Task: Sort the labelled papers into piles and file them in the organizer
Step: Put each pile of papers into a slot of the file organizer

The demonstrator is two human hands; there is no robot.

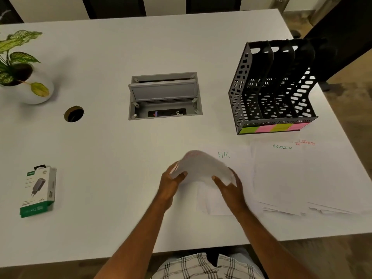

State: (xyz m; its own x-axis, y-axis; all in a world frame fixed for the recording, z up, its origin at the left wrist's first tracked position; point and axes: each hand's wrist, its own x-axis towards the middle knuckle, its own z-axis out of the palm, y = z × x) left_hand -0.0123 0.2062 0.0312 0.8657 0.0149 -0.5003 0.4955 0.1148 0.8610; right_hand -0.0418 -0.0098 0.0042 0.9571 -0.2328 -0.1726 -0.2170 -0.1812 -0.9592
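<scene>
Both hands point(203, 184) clamped on a bowed paper stack point(201, 166), above the HR pile point(223, 156).

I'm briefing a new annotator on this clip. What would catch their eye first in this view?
Both hands, left hand and right hand, hold a curled bundle of papers near the table's front edge, above a sheet marked HR. At the right rear stands a black file organizer, its slots empty and tagged with green and pink notes. A potted plant sits far left.
</scene>
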